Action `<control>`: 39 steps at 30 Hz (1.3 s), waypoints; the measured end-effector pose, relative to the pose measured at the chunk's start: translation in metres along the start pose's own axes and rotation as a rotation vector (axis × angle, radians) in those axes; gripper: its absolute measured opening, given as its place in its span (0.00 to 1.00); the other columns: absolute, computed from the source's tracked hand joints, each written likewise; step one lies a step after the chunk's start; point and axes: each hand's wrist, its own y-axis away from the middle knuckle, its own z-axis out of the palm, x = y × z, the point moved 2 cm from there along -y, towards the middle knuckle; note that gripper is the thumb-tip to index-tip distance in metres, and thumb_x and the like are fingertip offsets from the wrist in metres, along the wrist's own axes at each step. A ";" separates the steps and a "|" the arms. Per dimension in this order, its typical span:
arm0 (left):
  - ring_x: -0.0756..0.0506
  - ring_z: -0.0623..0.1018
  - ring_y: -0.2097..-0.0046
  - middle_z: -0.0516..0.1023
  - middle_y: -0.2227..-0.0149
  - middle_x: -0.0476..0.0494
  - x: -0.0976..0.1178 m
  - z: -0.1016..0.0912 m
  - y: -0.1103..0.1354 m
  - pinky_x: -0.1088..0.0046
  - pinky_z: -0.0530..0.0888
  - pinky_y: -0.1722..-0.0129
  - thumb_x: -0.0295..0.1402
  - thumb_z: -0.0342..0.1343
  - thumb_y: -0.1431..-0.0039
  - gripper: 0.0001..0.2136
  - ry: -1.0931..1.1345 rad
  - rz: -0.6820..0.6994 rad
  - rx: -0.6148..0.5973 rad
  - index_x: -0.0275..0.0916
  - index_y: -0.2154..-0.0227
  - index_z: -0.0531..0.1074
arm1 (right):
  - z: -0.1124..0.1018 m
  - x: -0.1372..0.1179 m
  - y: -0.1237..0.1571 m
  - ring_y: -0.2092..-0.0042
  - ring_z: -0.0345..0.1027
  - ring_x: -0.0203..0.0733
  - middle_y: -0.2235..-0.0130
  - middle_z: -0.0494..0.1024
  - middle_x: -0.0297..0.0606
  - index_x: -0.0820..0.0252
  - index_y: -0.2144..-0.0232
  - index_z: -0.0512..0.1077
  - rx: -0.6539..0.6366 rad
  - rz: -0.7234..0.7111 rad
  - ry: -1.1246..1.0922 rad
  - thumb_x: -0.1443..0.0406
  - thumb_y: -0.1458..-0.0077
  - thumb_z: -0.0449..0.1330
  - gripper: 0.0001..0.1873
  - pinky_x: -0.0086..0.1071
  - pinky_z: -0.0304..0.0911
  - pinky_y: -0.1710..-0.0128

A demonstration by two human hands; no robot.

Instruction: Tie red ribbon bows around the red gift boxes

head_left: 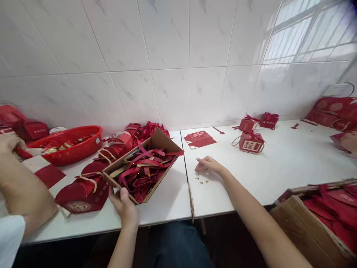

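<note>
My left hand (125,206) grips the near corner of an open cardboard box (113,171), its thumb on the rim. The box is tilted and raised over the table, filled with loose red straps (145,167) with a few small gold bits among them. My right hand (208,164) is low over the white table, fingers curled together; whatever they may hold is hidden. Just below it lie several small gold-coloured fasteners (201,182). Beyond the hand, a flat red cardboard piece (200,139) with gold-white print rests near the table seam.
At left, a co-worker's arm (25,190) reaches beside a red plastic basket (75,149). Red gift boxes with rope handles (83,195) stand left of the cardboard box. Small red boxes (251,142) stand at right. A large carton (304,223) of red pieces is at lower right.
</note>
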 end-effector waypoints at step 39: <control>0.46 0.71 0.56 0.67 0.56 0.42 -0.017 -0.007 -0.008 0.62 0.67 0.50 0.46 0.56 0.49 0.34 -0.048 0.015 -0.029 0.43 0.41 0.55 | 0.036 0.021 0.044 0.73 0.67 0.39 0.82 0.71 0.41 0.62 0.87 0.69 0.158 -0.248 0.023 0.47 0.43 0.45 0.32 0.38 0.61 0.58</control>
